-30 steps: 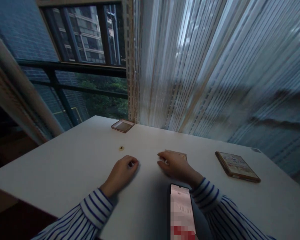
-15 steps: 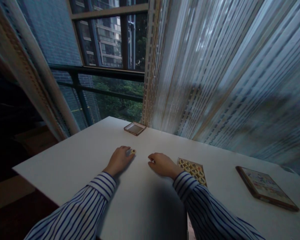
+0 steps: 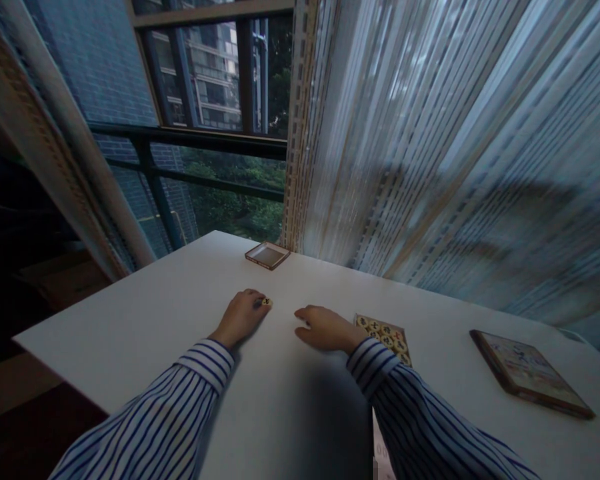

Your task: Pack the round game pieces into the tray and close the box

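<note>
My left hand (image 3: 237, 317) is closed on a round, pale Chinese chess piece (image 3: 267, 302) with a dark character on its face. The piece is between thumb and fingers, close to the white tabletop. Across a short gap, my right hand (image 3: 325, 328) is held with thumb and index finger apart, and no piece shows between them. Its other fingers are mostly hidden. Just beyond my right wrist lies a box of Chinese chess pieces (image 3: 384, 339), packed in rows with dark and red characters. My right sleeve covers its near part.
A shallow open tray or lid (image 3: 267, 255) lies at the table's far edge. To the right rests a flat box with a printed top (image 3: 533, 370). The white table (image 3: 130, 320) meets a striped sheer curtain (image 3: 380, 167) and a window railing (image 3: 205, 139).
My left fingers have closed in around the chess piece, which sat at their tips before. The thumb and index finger of my right hand have parted a little. The view has shifted slightly.
</note>
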Motion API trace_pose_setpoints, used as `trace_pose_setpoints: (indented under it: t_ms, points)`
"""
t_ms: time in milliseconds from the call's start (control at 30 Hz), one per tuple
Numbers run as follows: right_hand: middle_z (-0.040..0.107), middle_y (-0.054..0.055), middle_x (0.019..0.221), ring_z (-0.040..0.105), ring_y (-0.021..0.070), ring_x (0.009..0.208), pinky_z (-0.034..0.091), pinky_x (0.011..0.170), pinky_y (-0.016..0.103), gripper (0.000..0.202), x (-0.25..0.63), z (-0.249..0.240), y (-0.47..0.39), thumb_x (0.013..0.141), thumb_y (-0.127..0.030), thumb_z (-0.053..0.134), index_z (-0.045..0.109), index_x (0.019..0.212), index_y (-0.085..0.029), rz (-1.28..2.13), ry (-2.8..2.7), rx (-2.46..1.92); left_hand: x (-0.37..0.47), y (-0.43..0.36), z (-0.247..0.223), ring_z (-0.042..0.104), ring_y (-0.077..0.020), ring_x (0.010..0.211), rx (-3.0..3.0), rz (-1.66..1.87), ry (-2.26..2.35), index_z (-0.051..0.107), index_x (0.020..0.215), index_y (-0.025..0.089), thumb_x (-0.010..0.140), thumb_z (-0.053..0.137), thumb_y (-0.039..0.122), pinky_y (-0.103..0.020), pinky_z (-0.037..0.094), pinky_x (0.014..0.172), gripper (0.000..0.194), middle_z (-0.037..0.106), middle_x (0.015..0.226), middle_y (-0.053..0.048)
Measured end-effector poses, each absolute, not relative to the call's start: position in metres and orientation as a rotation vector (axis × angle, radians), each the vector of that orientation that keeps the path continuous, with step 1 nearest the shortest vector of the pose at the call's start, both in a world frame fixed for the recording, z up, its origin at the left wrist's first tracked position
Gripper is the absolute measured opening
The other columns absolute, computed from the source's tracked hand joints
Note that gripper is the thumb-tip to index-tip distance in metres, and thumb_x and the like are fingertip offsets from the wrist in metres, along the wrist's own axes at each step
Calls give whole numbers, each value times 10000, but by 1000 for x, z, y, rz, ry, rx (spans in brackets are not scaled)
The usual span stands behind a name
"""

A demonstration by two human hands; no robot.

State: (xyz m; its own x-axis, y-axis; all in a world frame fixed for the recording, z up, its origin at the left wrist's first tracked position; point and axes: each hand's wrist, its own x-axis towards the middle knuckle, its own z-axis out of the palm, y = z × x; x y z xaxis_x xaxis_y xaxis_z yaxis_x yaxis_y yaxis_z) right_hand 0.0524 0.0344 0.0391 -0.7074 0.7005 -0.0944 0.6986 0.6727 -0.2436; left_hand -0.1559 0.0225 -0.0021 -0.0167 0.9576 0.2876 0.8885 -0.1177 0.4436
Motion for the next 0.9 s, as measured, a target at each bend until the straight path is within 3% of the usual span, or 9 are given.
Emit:
trace_pose_setpoints:
  t_ms: [400, 900]
  points:
    - [623, 133, 1100, 600, 206, 937, 431, 837, 298, 462, 87, 57, 32, 800, -318, 458, 531, 1205, -107, 466, -2719, -1295, -128, 10, 11, 596, -229, 925, 2055, 978, 1779, 649, 1020, 148, 775, 514, 365, -320, 437, 841, 354, 671, 994, -101]
    - [650, 101, 1045, 610, 188, 891, 448, 832, 318, 347, 129, 63, 14, 817, -265, 493, 593, 1124, -139, 431, -2437, -1220, -72, -6, 24, 615, -209, 875, 2036, 1021, 1521, 640, 1046, 142, 763, 558, 339, -321, 465, 796, 355, 682, 967, -94]
